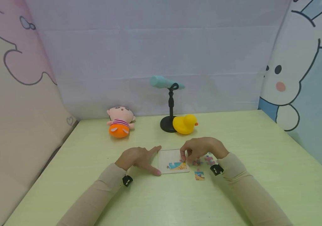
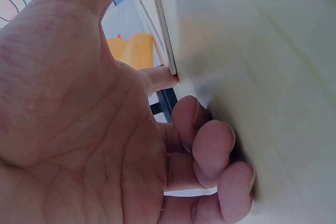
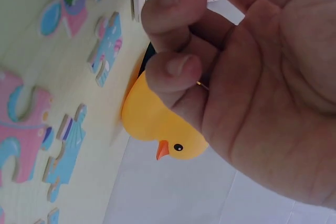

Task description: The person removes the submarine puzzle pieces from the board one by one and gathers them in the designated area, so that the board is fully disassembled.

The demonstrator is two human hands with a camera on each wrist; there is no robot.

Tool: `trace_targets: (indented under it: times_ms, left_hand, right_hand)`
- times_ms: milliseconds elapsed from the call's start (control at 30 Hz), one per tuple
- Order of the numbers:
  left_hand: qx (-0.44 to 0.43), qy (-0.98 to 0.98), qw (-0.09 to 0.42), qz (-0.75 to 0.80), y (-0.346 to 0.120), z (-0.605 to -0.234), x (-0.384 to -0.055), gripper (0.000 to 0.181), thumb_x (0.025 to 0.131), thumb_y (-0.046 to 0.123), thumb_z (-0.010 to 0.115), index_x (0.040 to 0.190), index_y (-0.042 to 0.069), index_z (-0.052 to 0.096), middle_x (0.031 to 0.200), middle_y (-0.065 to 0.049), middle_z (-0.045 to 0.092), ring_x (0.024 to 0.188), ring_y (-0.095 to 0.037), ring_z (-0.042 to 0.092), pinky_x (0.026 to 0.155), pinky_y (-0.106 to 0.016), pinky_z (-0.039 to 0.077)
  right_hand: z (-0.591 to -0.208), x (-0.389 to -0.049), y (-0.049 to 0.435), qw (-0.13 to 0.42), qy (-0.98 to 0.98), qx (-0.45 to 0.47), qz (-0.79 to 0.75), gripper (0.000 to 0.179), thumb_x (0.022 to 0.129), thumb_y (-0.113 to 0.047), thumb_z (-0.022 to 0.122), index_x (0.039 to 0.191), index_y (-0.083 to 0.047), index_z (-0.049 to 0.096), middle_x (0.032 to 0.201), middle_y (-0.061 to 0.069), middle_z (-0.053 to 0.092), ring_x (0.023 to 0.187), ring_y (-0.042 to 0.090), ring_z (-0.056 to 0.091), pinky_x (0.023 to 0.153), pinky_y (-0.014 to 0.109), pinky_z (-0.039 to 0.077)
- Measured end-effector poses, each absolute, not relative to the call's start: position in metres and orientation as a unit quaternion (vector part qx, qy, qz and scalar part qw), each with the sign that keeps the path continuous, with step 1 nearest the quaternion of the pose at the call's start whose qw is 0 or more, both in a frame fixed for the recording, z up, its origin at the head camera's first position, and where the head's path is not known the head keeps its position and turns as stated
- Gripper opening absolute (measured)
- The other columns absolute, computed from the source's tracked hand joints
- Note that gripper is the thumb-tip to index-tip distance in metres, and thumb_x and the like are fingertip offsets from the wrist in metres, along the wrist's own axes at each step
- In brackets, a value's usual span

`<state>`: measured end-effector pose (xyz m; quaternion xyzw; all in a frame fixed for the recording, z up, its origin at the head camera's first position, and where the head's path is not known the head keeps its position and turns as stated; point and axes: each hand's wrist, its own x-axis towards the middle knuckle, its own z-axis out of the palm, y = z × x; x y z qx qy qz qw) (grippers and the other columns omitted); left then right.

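Note:
A white puzzle board (image 1: 167, 155) lies flat on the table, with joined colourful puzzle pieces (image 1: 177, 165) along its lower right part. My left hand (image 1: 139, 158) braces the board's left edge, thumb and index finger spread straight to its two corners. In the left wrist view, its other fingers (image 2: 212, 148) bend down against the tabletop. At the board's right side my right hand (image 1: 199, 148) pinches a puzzle piece, mostly hidden behind the fingers. Loose puzzle pieces (image 3: 65, 148) lie beside and under that hand; one square piece (image 1: 199, 175) sits nearer me.
Behind the board a yellow rubber duck (image 1: 184, 124) rests against the black base of a stand (image 1: 171, 105) bearing a light blue toy microphone (image 1: 161, 82). A plush toy (image 1: 119, 122) in orange sits at the back left. A pale wall (image 1: 161, 50) borders the table's far edge.

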<state>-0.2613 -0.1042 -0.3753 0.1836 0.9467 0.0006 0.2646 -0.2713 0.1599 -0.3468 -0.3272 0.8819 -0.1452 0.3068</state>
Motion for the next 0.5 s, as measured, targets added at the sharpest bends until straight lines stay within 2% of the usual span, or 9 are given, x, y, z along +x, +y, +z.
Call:
trace_targets:
  times_ms: [133, 500]
  left_hand:
    - [0.179, 0.947, 0.265, 0.000, -0.104, -0.374, -0.261, 0.114, 0.069, 0.082, 0.068, 0.160, 0.041, 0.012, 0.089, -0.005, 0.059, 0.073, -0.022, 0.055, 0.062, -0.035, 0.043]
    - [0.174, 0.948, 0.265, 0.000, -0.104, -0.375, -0.260, 0.114, 0.069, 0.082, 0.068, 0.160, 0.041, 0.012, 0.090, -0.005, 0.059, 0.075, -0.022, 0.055, 0.063, -0.036, 0.043]
  right_hand:
    - [-0.349, -0.271, 0.154, 0.281, 0.891, -0.332, -0.133, 0.013, 0.091, -0.009, 0.069, 0.096, -0.021, 0.068, 0.078, -0.004, 0.060, 0.066, 0.011, 0.052, 0.065, 0.027, 0.044]
    - [-0.357, -0.267, 0.140, 0.284, 0.891, -0.325, -0.139, 0.014, 0.091, -0.018, 0.074, 0.100, -0.024, 0.065, 0.083, -0.005, 0.060, 0.067, 0.012, 0.052, 0.062, 0.027, 0.045]
